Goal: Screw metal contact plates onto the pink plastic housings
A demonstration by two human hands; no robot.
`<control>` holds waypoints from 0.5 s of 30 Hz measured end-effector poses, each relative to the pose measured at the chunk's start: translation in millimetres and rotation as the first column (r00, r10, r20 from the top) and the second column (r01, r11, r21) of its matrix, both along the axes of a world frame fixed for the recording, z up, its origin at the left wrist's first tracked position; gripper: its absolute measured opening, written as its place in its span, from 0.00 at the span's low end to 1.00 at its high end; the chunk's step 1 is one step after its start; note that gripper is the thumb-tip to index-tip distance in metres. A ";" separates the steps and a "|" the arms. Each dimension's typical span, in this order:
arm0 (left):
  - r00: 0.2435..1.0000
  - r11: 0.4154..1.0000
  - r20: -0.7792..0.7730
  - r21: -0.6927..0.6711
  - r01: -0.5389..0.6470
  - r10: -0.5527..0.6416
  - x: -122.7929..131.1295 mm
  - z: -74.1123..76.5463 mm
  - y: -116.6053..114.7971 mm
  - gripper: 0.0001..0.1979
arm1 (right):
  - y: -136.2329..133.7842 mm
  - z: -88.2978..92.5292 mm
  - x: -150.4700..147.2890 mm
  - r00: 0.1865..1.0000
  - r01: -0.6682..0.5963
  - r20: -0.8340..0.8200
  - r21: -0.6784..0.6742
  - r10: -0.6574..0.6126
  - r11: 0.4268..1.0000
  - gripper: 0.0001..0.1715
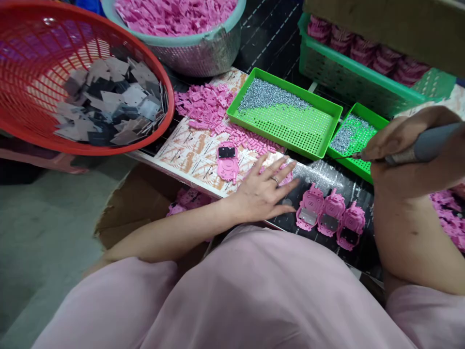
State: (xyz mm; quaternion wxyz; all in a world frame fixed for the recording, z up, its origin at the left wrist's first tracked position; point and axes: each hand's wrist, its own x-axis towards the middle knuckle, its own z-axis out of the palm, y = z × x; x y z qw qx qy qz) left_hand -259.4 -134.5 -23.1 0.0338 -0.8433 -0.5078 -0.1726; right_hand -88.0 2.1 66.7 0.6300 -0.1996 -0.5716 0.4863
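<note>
My left hand (267, 189), a ring on one finger, lies palm down with fingers spread over a pink plastic casing (286, 174), which it mostly covers. My right hand (407, 169) is wrapped round a grey screwdriver (432, 141), its thin shaft pointing left across the small green tray (379, 121) of screws. Between the hands, three pink toy-phone-like casings stand in a slanted row: one with a silvery plate (308, 213), one with a grey plate (330, 218), one with a dark plate (350, 232). Left of my left hand lies another pink casing (228, 167) with a black plate.
A larger green tray (305, 131) holds screws. Small pink parts (207, 104) are heaped beside it. A red basket (167, 111) of metal plates stands left, a pale basket (192, 55) of pink pieces behind. A green crate (345, 72) with stacked pink parts is at back right.
</note>
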 end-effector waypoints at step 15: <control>0.989 0.980 -0.075 -0.163 0.113 -0.127 31.6 4.0 29.1 0.33 | 59.6 -33.5 -51.3 0.981 0.161 -0.135 0.190 -0.136 0.969 0.22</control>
